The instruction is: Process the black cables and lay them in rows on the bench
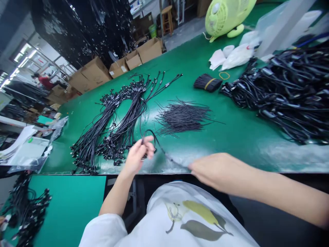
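Note:
Between my hands runs a thin black cable (164, 153), looped up near the left and sloping down to the right. My left hand (138, 154) pinches it near the table's front edge, some fingers curled. My right hand (214, 169), smeared by motion, is closed at the cable's other stretch; its fingertips are not sharp. Just beyond my left hand lie two bundles of black cables with connectors, a nearer bundle (131, 115) and a farther left bundle (100, 128). A loose pile of short black ties (183, 116) lies ahead, between my hands.
A banded bundle of black ties (207, 83) lies behind the pile, beside a yellow rubber band (224, 75). A big heap of black cables (288, 92) covers the right side. A green fan (226, 17) stands at the back. Cardboard boxes (150, 49) line the far edge.

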{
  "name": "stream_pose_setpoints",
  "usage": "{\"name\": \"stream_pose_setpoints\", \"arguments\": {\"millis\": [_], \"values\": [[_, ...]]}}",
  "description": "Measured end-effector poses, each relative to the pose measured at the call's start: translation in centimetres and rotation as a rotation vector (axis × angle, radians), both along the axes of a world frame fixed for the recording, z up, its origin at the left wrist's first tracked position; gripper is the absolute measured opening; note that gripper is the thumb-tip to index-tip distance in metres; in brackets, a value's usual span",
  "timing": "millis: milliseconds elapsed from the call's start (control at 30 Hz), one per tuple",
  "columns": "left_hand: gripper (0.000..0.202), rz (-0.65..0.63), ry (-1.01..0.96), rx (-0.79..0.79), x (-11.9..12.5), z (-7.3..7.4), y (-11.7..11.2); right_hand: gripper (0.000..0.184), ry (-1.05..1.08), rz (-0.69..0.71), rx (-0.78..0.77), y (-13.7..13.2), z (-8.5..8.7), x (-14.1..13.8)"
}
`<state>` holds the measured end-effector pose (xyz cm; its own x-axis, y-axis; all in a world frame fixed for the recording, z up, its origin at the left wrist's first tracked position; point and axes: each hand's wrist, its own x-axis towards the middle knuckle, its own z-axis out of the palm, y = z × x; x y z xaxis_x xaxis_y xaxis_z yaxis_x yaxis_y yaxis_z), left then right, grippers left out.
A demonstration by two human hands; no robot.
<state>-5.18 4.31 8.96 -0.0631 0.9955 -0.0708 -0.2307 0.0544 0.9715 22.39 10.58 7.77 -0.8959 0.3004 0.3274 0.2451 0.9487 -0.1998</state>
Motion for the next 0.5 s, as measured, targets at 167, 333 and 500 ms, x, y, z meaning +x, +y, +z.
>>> {"name": "stream_pose_setpoints", "arguments": {"millis": [167,333,500], "values": [[0.032,-0.396,0.394,0.013,3.1,-1.5,-0.9,0.031,0.148,-0.011,-0.254,-0.1,1.6,-3.2],[0.041,-0.265,-0.078,-0.053,4.3,-2.5,-1.3,0.033,0.530,-0.241,-0.608,1.6,-1.8,-5.5],[0.048,-0.093,-0.236,-0.293,6.8,-4.5,-1.4,0.021,0.685,-0.445,-1.081,0.3,-5.0,-8.1]]}}
